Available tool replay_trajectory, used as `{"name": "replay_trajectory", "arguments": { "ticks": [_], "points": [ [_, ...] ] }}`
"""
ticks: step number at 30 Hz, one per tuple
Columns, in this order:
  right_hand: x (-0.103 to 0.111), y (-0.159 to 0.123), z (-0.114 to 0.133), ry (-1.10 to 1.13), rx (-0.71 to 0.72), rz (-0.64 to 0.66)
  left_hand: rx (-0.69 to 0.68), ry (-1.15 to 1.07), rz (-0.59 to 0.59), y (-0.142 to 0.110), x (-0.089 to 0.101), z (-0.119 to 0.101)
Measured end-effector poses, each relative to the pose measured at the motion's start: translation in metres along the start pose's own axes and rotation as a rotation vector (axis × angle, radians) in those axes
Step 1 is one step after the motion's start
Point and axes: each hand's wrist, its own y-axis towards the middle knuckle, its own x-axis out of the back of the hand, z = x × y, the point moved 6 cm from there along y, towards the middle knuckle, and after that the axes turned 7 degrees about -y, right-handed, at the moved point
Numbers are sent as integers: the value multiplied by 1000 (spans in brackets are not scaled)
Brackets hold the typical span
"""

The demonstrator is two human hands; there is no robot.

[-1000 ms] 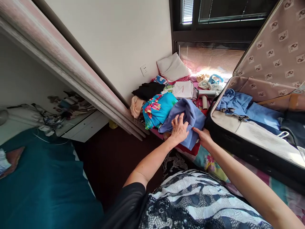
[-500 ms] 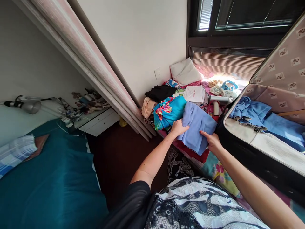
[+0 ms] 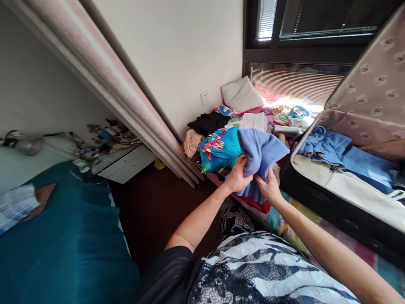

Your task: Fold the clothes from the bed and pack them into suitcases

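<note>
Both hands grip a folded piece of periwinkle-blue cloth [image 3: 262,147], bunched between them and fanning out above. My left hand [image 3: 238,177] is closed on its left side, my right hand [image 3: 268,186] on its lower right. What kind of garment or fabric it is, I cannot make out. Just left of the cloth lies a turquoise flowered bundle [image 3: 220,145], with black clothing [image 3: 209,123] behind it. To the right stands an open black suitcase [image 3: 329,202], holding crumpled blue clothing [image 3: 329,143] on its pale lining.
A white cushion [image 3: 242,93] leans in the corner below the window blinds. Folded white cloth [image 3: 254,121] and a hair dryer [image 3: 286,130] lie behind my hands. A curtain [image 3: 126,97] hangs at left, beside a white drawer unit [image 3: 125,164] and a teal-covered bed [image 3: 63,236].
My hands have drawn closer together, bunching the blue cloth that was spread flatter between them. My right hand has moved left, and the view has turned slightly to the right.
</note>
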Motion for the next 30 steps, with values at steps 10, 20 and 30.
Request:
{"name": "replay_trajectory", "arguments": {
  "ticks": [10, 20, 30],
  "points": [
    [167, 14, 106, 75, 251, -206, -304, -471, -16, 88, 16, -122],
    [379, 62, -26, 182, -222, -385, 224, -1154, 388, 225, -245, -187],
    [424, 98, -166, 135, -455, -344, 591, -996, 473, 262, -373, -124]
  ]
}}
